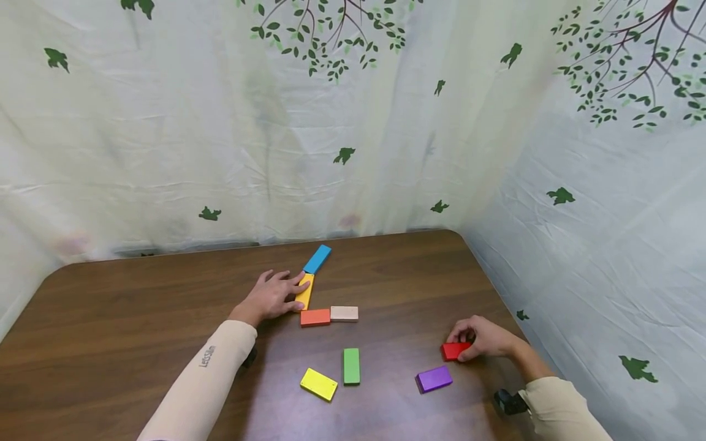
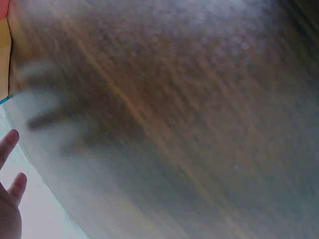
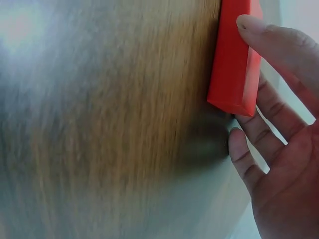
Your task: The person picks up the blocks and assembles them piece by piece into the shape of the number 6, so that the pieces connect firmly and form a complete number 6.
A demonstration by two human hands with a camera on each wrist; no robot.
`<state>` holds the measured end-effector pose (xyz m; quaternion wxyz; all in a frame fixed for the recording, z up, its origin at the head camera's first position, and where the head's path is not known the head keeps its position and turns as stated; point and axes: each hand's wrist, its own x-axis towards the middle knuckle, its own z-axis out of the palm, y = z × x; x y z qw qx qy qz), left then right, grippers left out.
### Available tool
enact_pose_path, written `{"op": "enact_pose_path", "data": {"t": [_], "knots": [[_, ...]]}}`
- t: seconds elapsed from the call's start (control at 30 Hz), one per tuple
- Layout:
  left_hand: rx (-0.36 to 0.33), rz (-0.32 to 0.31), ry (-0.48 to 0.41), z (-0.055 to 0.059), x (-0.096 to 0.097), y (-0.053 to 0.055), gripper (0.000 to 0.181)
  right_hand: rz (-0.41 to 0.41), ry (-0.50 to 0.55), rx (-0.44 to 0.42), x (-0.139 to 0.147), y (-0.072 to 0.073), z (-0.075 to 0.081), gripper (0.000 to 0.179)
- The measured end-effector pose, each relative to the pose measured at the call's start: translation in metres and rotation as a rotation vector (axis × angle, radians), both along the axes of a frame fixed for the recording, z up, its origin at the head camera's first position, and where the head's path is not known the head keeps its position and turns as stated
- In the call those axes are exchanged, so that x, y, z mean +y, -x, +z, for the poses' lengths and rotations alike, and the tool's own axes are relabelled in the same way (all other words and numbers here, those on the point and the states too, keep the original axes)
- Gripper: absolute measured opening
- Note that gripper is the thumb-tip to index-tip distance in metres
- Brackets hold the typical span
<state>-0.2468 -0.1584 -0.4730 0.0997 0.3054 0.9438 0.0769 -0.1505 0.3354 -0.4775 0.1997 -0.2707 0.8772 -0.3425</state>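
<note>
We rest our left hand [image 1: 270,296], fingers spread, on the amber block [image 1: 306,296] between the blue block [image 1: 317,259] and the orange block [image 1: 315,318], while our right hand [image 1: 488,337] pinches the red block [image 1: 452,351] between thumb and fingers, near the purple block [image 1: 434,379].

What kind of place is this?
Probably a curtained-off play or work corner: pale, leaf-printed, curtain-like sheets surround a brown wood-grain table with coloured rectangular blocks.
</note>
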Motion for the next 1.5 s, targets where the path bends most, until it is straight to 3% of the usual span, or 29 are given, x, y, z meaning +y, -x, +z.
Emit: {"op": "enact_pose_path", "data": {"t": [0.47,0.77,1.07,1.5], "knots": [[0.014,-0.001,-0.015,0.001,-0.001,-0.001,0.06,-0.008,-0.014,0.049,-0.028,0.016,0.0,0.025],[0.009,0.0,-0.031,-0.005,0.0,-0.003,0.06,-0.022,-0.04,0.008,-0.045,0.027,-0.002,0.027],[0.021,-0.006,-0.019,-0.002,-0.002,-0.001,0.059,-0.018,-0.05,-0.007,-0.067,0.045,0.003,0.027],[0.027,0.005,-0.024,-0.001,-0.002,-0.003,0.059,0.027,0.018,0.078,-0.093,0.061,0.001,0.026]]}}
